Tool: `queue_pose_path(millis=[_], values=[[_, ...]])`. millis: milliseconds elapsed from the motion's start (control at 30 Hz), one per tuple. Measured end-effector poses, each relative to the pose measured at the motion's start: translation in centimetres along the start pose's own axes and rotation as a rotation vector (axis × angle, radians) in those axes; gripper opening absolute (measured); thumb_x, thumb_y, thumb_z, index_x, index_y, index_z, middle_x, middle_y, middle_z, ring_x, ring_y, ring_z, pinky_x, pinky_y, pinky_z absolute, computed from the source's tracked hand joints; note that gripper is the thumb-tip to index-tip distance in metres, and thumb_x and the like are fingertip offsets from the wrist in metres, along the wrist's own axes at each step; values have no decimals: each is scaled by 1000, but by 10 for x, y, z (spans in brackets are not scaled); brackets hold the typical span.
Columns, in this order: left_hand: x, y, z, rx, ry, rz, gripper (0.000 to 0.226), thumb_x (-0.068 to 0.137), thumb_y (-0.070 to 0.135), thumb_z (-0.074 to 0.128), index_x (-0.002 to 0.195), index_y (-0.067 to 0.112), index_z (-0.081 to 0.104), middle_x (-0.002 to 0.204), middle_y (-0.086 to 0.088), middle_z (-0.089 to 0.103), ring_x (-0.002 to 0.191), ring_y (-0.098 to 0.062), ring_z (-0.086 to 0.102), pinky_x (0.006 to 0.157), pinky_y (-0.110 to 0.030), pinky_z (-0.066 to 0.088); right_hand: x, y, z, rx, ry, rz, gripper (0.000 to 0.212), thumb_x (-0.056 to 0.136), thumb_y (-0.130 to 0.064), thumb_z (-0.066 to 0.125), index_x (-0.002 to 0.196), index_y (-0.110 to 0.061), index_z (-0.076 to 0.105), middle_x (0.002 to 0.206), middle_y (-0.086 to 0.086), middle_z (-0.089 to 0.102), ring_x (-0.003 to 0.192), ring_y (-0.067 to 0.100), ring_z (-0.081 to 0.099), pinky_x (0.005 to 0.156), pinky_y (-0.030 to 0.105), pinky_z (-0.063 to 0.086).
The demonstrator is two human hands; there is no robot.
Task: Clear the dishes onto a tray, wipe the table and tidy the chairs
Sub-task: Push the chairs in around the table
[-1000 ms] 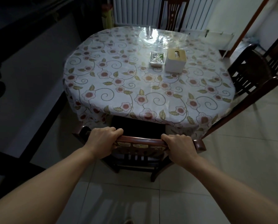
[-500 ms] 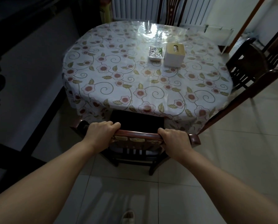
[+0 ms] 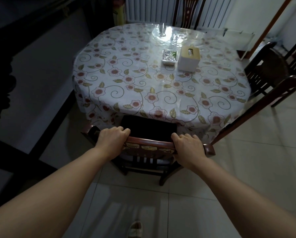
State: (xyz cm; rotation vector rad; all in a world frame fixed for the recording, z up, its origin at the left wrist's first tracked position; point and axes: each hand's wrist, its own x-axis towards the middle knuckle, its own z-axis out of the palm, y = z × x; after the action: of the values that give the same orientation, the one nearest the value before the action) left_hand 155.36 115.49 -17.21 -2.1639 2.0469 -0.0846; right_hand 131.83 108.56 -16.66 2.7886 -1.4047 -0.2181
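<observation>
My left hand (image 3: 112,140) & right hand (image 3: 188,147) are both clamped on the top rail of the near chair (image 3: 149,145), fingers curled over the front edge, one near each end, so I can steer it straight w/o twisting. Its dark seat already sits partly under the table (image 3: 109,93) edge, back facing me. Looks like the chair-tidying stage: no dishes on the flowered cloth, only a small foil tray (image 3: 169,56) beside a tissue box (image 3: 189,58) near the middle. Other chairs: one at far side (image 3: 189,12), one to the right (image 3: 271,69), angled off; prob next. My shoe (image 3: 135,229) is well behind the chair legs.
</observation>
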Motion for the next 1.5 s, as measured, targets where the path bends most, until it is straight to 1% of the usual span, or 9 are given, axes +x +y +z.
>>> queue_pose_path(millis=[133, 267, 400, 533, 700, 833, 1033, 1300, 1500], values=[[-3, 2, -5, -7, -16, -15, 30, 86, 28, 58, 113, 18, 48, 109, -1, 59, 103, -25, 58, 71, -33, 39, 1, 0, -1, 7, -41, 2, 54, 80, -30, 67, 124, -19, 39, 113, 4, 60, 109, 26, 53, 88, 37, 38], [-7, 6, -12, -68, -80, 16, 59, 78, 55, 63, 122, 22, 44, 117, 1, 58, 110, -22, 56, 86, -36, 42, -4, 1, -6, 61, -106, 1, 75, 74, -40, 72, 134, -19, 33, 121, 5, 52, 116, 26, 47, 95, 38, 36], [-10, 15, -25, -194, -88, 74, 82, 79, 70, 50, 144, 23, 31, 143, 3, 44, 131, -18, 42, 109, -40, 29, -10, 2, -20, 179, -82, -38, 87, 71, -45, 73, 141, -20, 26, 132, 5, 42, 124, 26, 40, 101, 37, 34], [-6, 25, -51, -214, -69, 110, 89, 77, 78, 24, 146, 23, 27, 149, 3, 36, 138, -17, 32, 115, -44, 21, -16, 8, -48, 254, -28, -51, 88, 73, -46, 72, 143, -21, 24, 140, 6, 35, 128, 27, 37, 107, 36, 30], [12, 39, -81, -213, -16, 128, 68, 90, 64, 36, 144, 23, 30, 149, 2, 37, 138, -19, 31, 116, -44, 15, -20, 23, -78, 254, 35, 6, 82, 77, -48, 68, 142, -20, 27, 143, 7, 34, 128, 28, 38, 106, 37, 32], [33, 54, -102, -214, 3, 176, 68, 89, 63, 39, 144, 24, 31, 148, 2, 38, 138, -20, 31, 115, -46, 14, -22, 43, -87, 265, 56, 80, 81, 78, -49, 67, 143, -21, 28, 148, 7, 30, 132, 26, 35, 108, 37, 31], [80, 94, -121, -263, -19, 243, 76, 87, 59, 49, 148, 24, 21, 152, 1, 31, 141, -21, 26, 114, -47, 16, -32, 80, -88, 285, 65, 210, 84, 79, -44, 67, 147, -21, 23, 156, 3, 19, 142, 23, 22, 116, 40, 20], [119, 202, -156, -392, -24, 344, 79, 85, 49, 57, 149, 23, 19, 153, 0, 27, 140, -22, 27, 115, -45, 19, -69, 170, -80, 330, 51, 404, 87, 82, -45, 64, 150, -22, 15, 159, 7, 7, 146, 22, 12, 118, 39, 15], [155, 302, -190, -431, -16, 313, 80, 86, 50, 56, 150, 23, 16, 155, 0, 25, 142, -22, 25, 116, -44, 18, -93, 269, -87, 324, 114, 412, 86, 83, -45, 65, 150, -22, 15, 158, 8, 10, 145, 24, 16, 116, 38, 18]])
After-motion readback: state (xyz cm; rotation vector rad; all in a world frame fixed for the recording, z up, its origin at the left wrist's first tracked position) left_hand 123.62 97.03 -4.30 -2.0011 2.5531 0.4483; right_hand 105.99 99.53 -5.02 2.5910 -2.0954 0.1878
